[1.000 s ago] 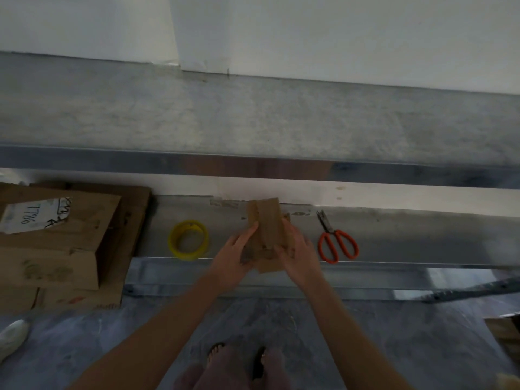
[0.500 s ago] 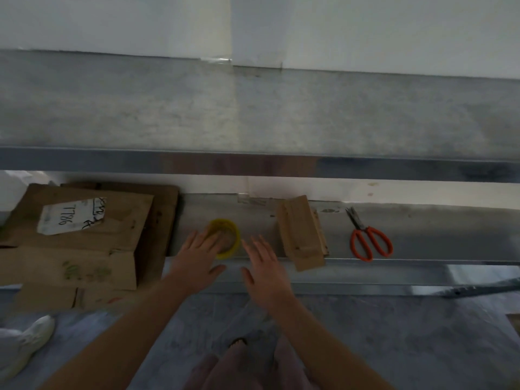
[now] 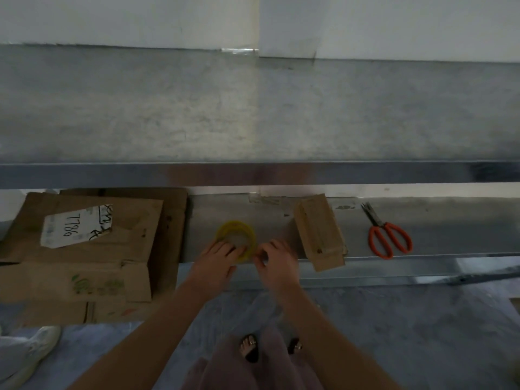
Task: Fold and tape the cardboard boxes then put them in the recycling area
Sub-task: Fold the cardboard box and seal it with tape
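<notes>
left hand (image 3: 216,260) holds the yellow tape roll (image 3: 235,223) by its near rim; right hand (image 3: 277,260) pinches its right edge. right of the roll lies the folded cardboard box (image 3: 319,230), likely light and stiff; take its long sides.

A torn white label (image 3: 76,226) sits at nine o'clock in the view, stuck on the flattened cardboard box (image 3: 135,249). Its dark handwriting, turned sideways, reads "T786" or "7786". The scrawl at the label's three o'clock edge is illegible.
</notes>
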Available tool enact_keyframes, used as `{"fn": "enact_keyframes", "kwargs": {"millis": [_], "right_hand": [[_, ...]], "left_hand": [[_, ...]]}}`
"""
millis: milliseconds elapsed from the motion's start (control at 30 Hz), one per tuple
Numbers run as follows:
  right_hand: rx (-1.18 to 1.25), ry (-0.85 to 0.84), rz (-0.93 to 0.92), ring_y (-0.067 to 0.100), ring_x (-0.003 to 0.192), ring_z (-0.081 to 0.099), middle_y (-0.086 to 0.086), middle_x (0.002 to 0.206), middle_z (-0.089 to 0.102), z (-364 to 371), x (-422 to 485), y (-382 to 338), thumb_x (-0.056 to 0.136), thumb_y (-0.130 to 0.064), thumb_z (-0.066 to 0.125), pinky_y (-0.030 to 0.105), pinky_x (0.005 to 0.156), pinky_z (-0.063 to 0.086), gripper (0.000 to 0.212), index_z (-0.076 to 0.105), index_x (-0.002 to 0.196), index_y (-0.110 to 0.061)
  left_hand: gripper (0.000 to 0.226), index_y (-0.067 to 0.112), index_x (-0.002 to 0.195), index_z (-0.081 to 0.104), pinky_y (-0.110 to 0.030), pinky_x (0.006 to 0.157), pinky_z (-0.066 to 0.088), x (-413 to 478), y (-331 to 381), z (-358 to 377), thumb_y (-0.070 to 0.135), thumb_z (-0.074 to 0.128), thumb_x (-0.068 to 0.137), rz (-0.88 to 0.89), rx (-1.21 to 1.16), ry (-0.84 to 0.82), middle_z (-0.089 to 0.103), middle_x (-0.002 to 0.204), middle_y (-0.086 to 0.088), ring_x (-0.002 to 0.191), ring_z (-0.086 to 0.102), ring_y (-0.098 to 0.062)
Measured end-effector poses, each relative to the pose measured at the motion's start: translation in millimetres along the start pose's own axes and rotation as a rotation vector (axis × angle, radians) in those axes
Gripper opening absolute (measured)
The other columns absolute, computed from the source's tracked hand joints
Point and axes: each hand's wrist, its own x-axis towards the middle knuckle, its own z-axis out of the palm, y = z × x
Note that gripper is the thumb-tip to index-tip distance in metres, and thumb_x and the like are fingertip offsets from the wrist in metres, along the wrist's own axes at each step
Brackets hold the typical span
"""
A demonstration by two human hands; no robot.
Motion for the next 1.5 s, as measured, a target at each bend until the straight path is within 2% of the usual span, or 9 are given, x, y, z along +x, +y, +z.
{"fn": "enact_keyframes", "kwargs": {"millis": [100,233,333,600,800,1033,1167,1300,1500], "right_hand": [[0.032,-0.016,0.008,0.016,0.103,0.048,-0.006,0.097,0.058,-2.0,2.6,1.5,0.088,-0.036,0.059,0.031,0.081,0.045,0.013,0.061,0.087,-0.024],[0.065,0.018,-0.009,0.022,0.097,0.050,-0.003,0.088,0.063,-1.0,-2.9,2.8,0.088,-0.029,0.061,0.034,0.078,0.045,0.012,0.064,0.082,-0.019],[0.153,0.061,0.006,0.025,0.090,0.054,0.000,0.081,0.065,-1.3,-10.7,3.4,0.086,-0.019,0.064,0.035,0.073,0.047,0.008,0.065,0.078,-0.015],[0.309,0.104,-0.020,0.014,0.075,0.054,-0.004,0.084,0.058,-34.8,-25.6,-4.1,0.090,-0.014,0.062,0.034,0.065,0.048,0.009,0.060,0.081,-0.016],[0.285,0.192,-0.157,0.014,0.071,0.053,-0.001,0.082,0.058,-85.0,-41.9,3.8,0.087,-0.008,0.064,0.033,0.060,0.046,0.008,0.061,0.081,-0.013],[0.237,0.175,-0.181,0.010,0.073,0.049,-0.009,0.078,0.053,-126.5,-54.6,35.2,0.088,-0.012,0.066,0.023,0.061,0.037,0.016,0.057,0.077,-0.020],[0.134,0.180,-0.148,0.009,0.082,0.040,-0.014,0.074,0.050,-151.3,-56.7,64.3,0.088,-0.022,0.065,0.020,0.058,0.027,0.021,0.051,0.074,-0.028],[0.108,0.138,-0.158,0.008,0.085,0.040,-0.012,0.074,0.054,-167.7,-56.0,81.6,0.089,-0.023,0.065,0.023,0.061,0.029,0.021,0.052,0.074,-0.027],[0.201,0.032,-0.100,0.009,0.083,0.047,-0.011,0.075,0.060,-185.6,-39.8,105.8,0.087,-0.024,0.066,0.019,0.064,0.032,0.016,0.059,0.072,-0.022]], "left_hand": [[0.046,0.015,0.130,0.059,-0.039,0.105,0.040,1.9,-3.4,2.2,0.019,0.062,0.085,-0.026,-0.024,-0.023,0.062,0.116,-0.007,0.109,0.059,-0.029],[0.042,0.016,0.112,0.071,-0.038,0.086,0.054,1.9,1.3,-1.9,0.029,0.040,0.087,0.006,-0.002,0.027,0.067,0.091,-0.006,0.087,0.068,-0.027],[0.035,0.017,0.119,0.068,-0.036,0.086,0.053,7.1,-0.6,0.2,0.018,0.052,0.087,-0.020,0.019,0.025,0.065,0.091,-0.007,0.088,0.066,-0.028],[0.042,0.021,0.138,0.050,-0.036,0.106,0.035,30.0,0.5,-21.6,0.029,0.052,0.097,-0.136,-0.150,-0.006,0.054,0.138,-0.003,0.127,0.048,-0.026],[0.037,0.024,0.130,0.056,-0.034,0.097,0.039,27.7,19.2,-46.5,0.039,0.051,0.097,-0.049,-0.156,0.020,0.062,0.127,0.001,0.112,0.057,-0.021],[0.037,0.026,0.115,0.066,-0.013,0.079,0.037,27.3,56.9,-56.6,0.044,0.069,0.083,-0.116,-0.354,0.004,0.068,0.109,0.008,0.097,0.062,-0.011],[0.054,0.031,0.124,0.062,-0.019,0.086,0.043,24.4,83.8,-50.6,0.049,0.076,0.075,-0.134,-0.409,-0.042,0.064,0.118,0.014,0.102,0.059,-0.004],[0.050,0.039,0.121,0.062,-0.020,0.081,0.044,25.5,97.7,-48.2,0.055,0.073,0.075,-0.227,-0.291,0.092,0.067,0.116,0.015,0.102,0.063,-0.009],[0.046,0.047,0.114,0.062,-0.024,0.080,0.045,34.2,110.6,-46.4,0.069,0.065,0.073,-0.399,-0.270,0.060,0.068,0.110,0.017,0.102,0.063,-0.010]]}}
